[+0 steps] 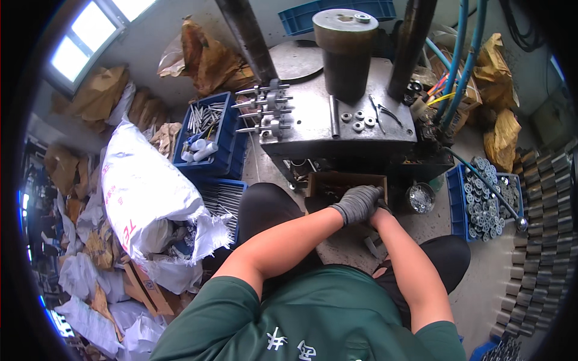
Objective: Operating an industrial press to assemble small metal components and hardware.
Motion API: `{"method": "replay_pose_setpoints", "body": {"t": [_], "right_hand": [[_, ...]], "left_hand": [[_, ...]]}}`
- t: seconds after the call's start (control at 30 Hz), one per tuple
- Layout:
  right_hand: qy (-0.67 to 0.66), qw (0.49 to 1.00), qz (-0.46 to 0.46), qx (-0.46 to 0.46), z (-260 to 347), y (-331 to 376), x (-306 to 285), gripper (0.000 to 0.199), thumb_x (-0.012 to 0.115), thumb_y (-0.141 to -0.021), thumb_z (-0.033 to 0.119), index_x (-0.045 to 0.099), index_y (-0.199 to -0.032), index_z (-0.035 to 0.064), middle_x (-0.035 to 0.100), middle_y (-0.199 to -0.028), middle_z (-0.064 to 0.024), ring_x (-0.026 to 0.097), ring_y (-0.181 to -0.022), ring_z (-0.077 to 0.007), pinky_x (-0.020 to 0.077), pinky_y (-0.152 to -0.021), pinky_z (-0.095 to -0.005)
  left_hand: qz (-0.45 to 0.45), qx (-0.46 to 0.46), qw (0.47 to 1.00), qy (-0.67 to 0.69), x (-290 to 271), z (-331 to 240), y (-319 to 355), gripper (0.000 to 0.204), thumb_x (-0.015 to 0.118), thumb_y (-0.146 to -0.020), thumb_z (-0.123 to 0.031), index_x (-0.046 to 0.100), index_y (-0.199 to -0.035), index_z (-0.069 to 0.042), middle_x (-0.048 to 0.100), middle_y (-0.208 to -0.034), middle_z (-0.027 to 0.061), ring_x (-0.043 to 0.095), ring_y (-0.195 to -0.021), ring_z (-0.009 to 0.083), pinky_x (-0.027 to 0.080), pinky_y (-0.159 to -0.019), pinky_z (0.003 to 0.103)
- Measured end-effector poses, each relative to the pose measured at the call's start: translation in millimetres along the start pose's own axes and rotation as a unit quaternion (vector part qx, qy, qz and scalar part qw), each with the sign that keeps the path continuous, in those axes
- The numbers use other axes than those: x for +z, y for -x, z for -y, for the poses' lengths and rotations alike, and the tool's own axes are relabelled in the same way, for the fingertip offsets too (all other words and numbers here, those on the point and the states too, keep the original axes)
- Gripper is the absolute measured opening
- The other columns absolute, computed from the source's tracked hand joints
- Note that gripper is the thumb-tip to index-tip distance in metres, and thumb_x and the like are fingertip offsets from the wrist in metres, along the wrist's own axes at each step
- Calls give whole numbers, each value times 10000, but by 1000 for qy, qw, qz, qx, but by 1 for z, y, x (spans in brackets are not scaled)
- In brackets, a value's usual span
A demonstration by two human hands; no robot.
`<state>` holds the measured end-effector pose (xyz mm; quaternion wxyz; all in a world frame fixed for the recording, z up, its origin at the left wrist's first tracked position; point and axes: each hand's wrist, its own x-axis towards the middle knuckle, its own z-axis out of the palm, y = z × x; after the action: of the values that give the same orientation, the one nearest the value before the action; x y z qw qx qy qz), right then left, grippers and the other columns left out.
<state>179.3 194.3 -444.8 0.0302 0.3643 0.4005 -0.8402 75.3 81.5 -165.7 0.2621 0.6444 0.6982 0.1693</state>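
One left hand (pixel 360 204) lies over the right hand (pixel 380 213), at the brown box (pixel 362 179)

From where I stand, the left hand, in a grey glove, bends round toward the right hand, which is mostly hidden behind it. Whether either holds anything, or how wide the right one is, I can't tell. The brown box sits just beyond them, below the near edge of the steel table (pixel 310 125); its inside is too dark to read.

With hands this close together, I'd keep the wrists loose, watch that no slack glove cloth gets pinched, and lift them slightly clear of the box's edge for a better view. The left elbow would do well to stay off the white sack (pixel 153 186) near it.

Right of the box stands a round metal bowl (pixel 421 199) of shiny bits, best not knocked by the right arm. Up on the table lie a short metal bar (pixel 334 117), four small rings (pixel 358 126) and pliers (pixel 378 113), laid out apart, which should make picking one up easy. Farther right, a blue tray (pixel 457 207) holds many grey wheels (pixel 480 201).
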Motion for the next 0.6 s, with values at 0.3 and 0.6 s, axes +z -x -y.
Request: {"method": "replay_pose_setpoints", "body": {"t": [0.3, 0.6], "right_hand": [[28, 997, 67, -33, -15, 10, 20, 326, 505, -1030, 339, 694, -1247, 186, 717, -1211, -63, 706, -1071, -257, 541, -959, -371], [22, 996, 50, -67, 10, 34, 13, 311, 515, -1030, 331, 692, -1228, 169, 717, -1200, -70, 707, -1055, -248, 551, -934, -373]], "left_hand": [[7, 17, 991, -131, 8, 0, 7, 277, 693, -815, -107, 712, -1084, -44, 750, -1072, 212, 726, -1056, 351, 579, -912, 459], [81, -66, 969, 226, 45, 12, -9, 341, 727, -780, -213, 711, -1017, 30, 736, -1033, 253, 709, -993, 411, 548, -925, 456]]}}
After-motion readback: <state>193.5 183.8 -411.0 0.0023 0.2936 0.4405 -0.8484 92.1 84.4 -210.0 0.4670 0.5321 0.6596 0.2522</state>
